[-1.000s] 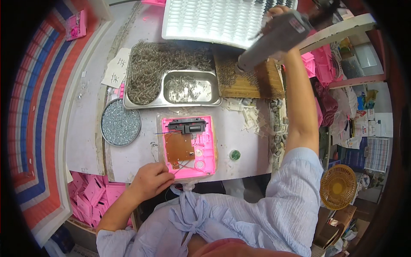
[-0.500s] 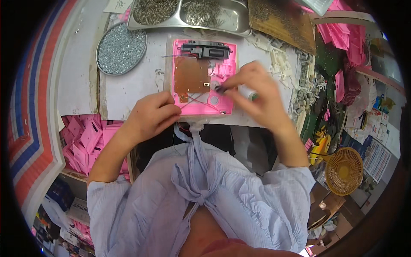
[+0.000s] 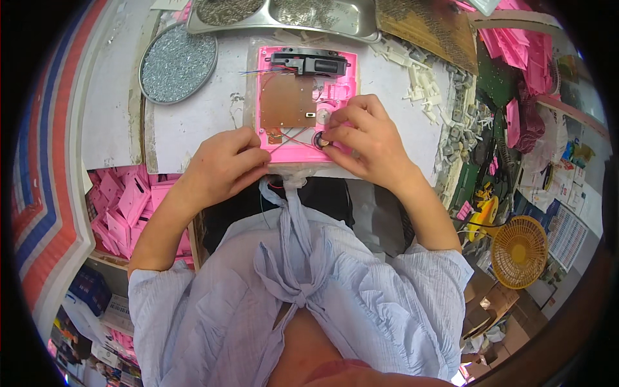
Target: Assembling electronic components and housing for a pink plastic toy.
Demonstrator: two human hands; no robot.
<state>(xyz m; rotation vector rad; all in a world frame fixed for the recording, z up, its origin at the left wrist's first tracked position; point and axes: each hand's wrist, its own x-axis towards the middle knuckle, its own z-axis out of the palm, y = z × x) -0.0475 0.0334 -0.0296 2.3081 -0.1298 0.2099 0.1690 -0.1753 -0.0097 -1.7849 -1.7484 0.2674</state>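
In front of me lies a pink plastic housing (image 3: 300,155), holding a brown circuit board (image 3: 288,100) and a black elongated module (image 3: 309,62) across its far end. Thin wires cross its near part. My left hand (image 3: 227,161) is closed at the near left corner, fingertips on the edge. With thumb and fingers, my right hand (image 3: 367,142) pinches a small round black part (image 3: 318,140), perhaps a small speaker, at the near right of the housing. The fingers partly cover it, so whether it is seated cannot be told. A pale round spot (image 3: 323,116) shows just beyond it.
A round dish of small silvery pieces (image 3: 178,64) stands at the far left, and a metal tray of screws (image 3: 309,18) at the back. White plastic parts (image 3: 422,87) are heaped on the right. Pink housings (image 3: 129,206) fill a bin at left; a yellow fan (image 3: 519,251) stands at right.
My right hand has moved down and left, bringing the round black part to the housing's near right. The right-hand white tube with the green end is no longer visible. My left hand stays at the edge.
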